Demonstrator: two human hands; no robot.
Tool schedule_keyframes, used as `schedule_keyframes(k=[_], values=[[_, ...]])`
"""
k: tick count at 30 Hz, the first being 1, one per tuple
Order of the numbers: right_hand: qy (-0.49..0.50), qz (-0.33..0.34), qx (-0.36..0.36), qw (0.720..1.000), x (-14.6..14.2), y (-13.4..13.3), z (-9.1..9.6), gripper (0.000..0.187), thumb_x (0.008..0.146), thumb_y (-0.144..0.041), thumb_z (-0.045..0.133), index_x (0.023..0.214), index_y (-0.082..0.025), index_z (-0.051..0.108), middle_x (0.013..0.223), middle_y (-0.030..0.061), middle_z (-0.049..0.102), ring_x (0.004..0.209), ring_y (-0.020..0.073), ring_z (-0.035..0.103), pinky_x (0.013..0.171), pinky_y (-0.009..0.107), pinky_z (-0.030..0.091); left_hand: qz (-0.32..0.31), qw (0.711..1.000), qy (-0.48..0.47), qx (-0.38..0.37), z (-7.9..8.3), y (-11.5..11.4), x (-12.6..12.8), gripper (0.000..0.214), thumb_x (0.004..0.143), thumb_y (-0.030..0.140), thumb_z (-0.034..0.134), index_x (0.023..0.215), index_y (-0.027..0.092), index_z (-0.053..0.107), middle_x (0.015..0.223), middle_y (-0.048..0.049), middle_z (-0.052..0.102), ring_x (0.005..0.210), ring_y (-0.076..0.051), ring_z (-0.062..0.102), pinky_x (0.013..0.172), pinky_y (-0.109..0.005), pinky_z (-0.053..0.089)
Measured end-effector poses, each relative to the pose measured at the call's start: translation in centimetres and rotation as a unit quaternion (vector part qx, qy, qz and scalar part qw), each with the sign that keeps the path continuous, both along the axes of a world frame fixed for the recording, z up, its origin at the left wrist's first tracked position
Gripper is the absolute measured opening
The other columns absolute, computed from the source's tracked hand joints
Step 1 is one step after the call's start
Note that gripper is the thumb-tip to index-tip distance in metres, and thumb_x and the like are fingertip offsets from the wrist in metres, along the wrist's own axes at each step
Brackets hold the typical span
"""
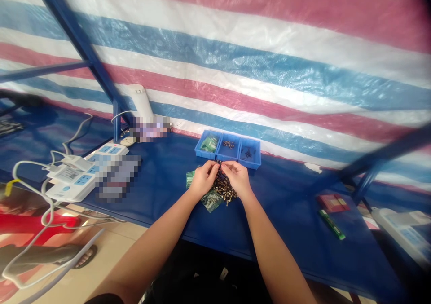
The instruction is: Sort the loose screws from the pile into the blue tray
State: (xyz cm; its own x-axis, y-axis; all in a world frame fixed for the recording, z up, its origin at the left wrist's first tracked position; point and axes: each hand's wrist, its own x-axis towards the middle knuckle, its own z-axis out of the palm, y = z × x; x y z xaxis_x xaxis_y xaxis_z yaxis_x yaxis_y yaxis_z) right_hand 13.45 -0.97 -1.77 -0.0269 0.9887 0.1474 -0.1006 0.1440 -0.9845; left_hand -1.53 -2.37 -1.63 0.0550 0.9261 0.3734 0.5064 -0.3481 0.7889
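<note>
My left hand [202, 178] and my right hand [238, 176] meet over a heap of small dark metal parts [225, 189] on the blue table [289, 232]. Both hands pinch at something tiny between their fingertips; it is too small to name. Green plastic bags of small parts [210, 200] lie under and beside the heap, below my left hand. Just beyond my hands stand three joined blue bins [229, 152] holding green pieces, brown parts and dark parts.
White power strips [81, 174] with trailing cables lie at the left edge. A white device [141, 104] stands at the back left. A green stick [332, 224] and a red-and-cream pack [332, 202] lie to the right. A striped tarp hangs behind. Blue frame bars cross both sides.
</note>
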Motion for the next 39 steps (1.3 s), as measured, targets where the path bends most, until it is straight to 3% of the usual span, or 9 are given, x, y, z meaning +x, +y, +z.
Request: schedule_keyframes(k=[4,10,16,23,29,36,39], values=[[0.002,-0.003,-0.002,1.000,0.1,0.0,0.2,0.028,0.075,-0.043,0.071,0.090,-0.020,0.072,0.088,0.0056,0.074,0.085,0.0215,0.069,0.082,0.036,0.055,-0.006,1.000,-0.011,0.003,-0.1,0.0,0.1,0.027,0.094,0.040,0.049,0.106,0.020,0.060,0.066,0.0025,0.063,0.058,-0.012,0.059,0.059,-0.022,0.044],[-0.012,0.017,-0.001,1.000,0.0,-0.2,0.3,0.028,0.075,-0.041,0.071,0.093,-0.020,0.073,0.089,0.0056,0.074,0.082,0.0211,0.069,0.081,0.036,0.055,0.006,1.000,0.015,0.012,0.1,0.0,-0.1,0.030,0.096,0.040,0.044,0.088,0.018,0.063,0.065,0.0006,0.064,0.061,-0.012,0.059,0.060,-0.022,0.044],[0.000,0.004,-0.002,1.000,0.0,-0.2,0.4,0.028,0.076,-0.042,0.070,0.093,-0.020,0.072,0.091,0.0057,0.074,0.086,0.0214,0.069,0.083,0.036,0.055,-0.007,1.000,-0.023,0.004,-0.1,0.0,0.2,0.029,0.094,0.042,0.048,0.106,0.020,0.061,0.066,0.0019,0.064,0.059,-0.012,0.060,0.059,-0.022,0.045],[0.000,0.021,-0.005,1.000,0.0,-0.3,0.5,0.029,0.075,-0.042,0.072,0.094,-0.020,0.073,0.091,0.0060,0.074,0.084,0.0216,0.069,0.083,0.037,0.055,0.012,1.000,0.004,0.006,-0.1,0.0,0.0,0.031,0.096,0.042,0.044,0.087,0.019,0.064,0.063,0.0010,0.063,0.059,-0.012,0.058,0.058,-0.022,0.043],[0.008,0.001,-0.003,1.000,0.1,-0.1,0.2,0.030,0.074,-0.044,0.072,0.092,-0.020,0.073,0.091,0.0058,0.074,0.086,0.0221,0.069,0.082,0.037,0.056,-0.003,0.999,-0.035,0.007,-0.3,0.0,0.2,0.028,0.094,0.042,0.048,0.104,0.020,0.061,0.067,0.0015,0.062,0.058,-0.012,0.058,0.058,-0.022,0.045],[-0.006,0.040,-0.030,0.999,0.2,-0.2,0.7,0.029,0.074,-0.043,0.072,0.091,-0.020,0.073,0.076,0.0038,0.072,0.062,0.0158,0.064,0.062,0.031,0.053,0.007,1.000,0.015,0.003,0.1,0.2,-0.1,0.031,0.096,0.040,0.042,0.086,0.019,0.061,0.064,0.0009,0.061,0.059,-0.012,0.056,0.058,-0.022,0.042],[0.010,0.001,-0.053,0.999,1.0,0.4,0.5,0.029,0.072,-0.042,0.073,0.089,-0.018,0.073,0.074,0.0041,0.072,0.058,0.0145,0.062,0.056,0.028,0.049,0.015,0.999,0.034,0.004,0.2,0.1,-0.2,0.034,0.097,0.040,0.040,0.082,0.019,0.062,0.063,0.0009,0.060,0.059,-0.013,0.055,0.058,-0.022,0.040]])
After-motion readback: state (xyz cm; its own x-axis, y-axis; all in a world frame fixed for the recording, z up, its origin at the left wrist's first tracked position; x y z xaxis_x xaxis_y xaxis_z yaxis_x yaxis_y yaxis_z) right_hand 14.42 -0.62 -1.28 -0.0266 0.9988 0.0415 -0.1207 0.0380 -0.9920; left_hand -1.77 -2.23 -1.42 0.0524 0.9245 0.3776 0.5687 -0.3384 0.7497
